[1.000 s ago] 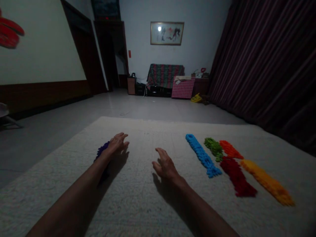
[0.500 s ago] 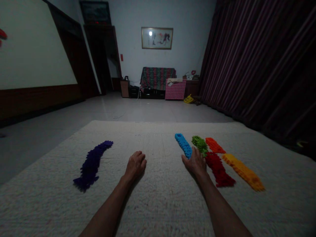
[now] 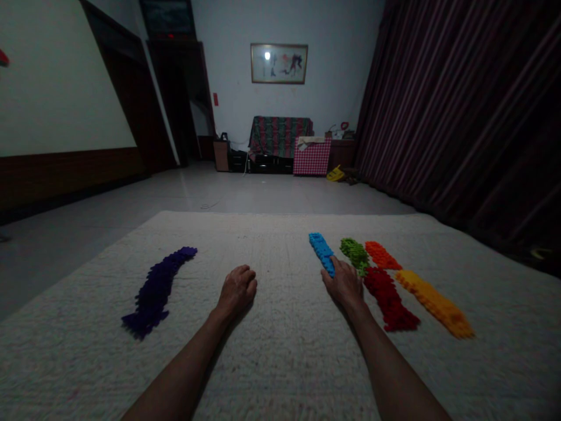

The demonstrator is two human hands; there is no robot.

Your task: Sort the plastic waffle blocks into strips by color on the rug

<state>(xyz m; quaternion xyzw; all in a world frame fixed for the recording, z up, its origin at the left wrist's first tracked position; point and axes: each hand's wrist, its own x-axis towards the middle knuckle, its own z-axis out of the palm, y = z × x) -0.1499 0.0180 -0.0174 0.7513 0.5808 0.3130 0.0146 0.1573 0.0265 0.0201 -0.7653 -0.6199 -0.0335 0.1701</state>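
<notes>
My right hand [image 3: 345, 282] is at the near end of a row of light-blue pieces [image 3: 321, 248], with finger and thumb closed on that end. Right beside its fingers lies a green pile [image 3: 355, 252]. Dark red pieces [image 3: 388, 299] lie just right of the hand. My left hand [image 3: 238, 289] rests on the cream mat [image 3: 280, 339], fingers curled; their undersides are hidden, so anything in them cannot be seen. Farther left, a long curved heap of dark purple pieces [image 3: 158, 289] lies apart from the left hand. Single pieces are too small to make out.
An orange-red row [image 3: 382, 255] and a yellow-orange row [image 3: 436, 304] lie at the right of the mat. Beyond the mat stretches a tiled floor [image 3: 263, 196], with a cloth-covered cabinet [image 3: 280, 137] against the wall. A dark curtain [image 3: 429, 117] hangs along the right.
My right hand has shifted slightly left, its fingers now over the near end of the light-blue row. The left hand stays curled on the mat. The view has tilted a little.
</notes>
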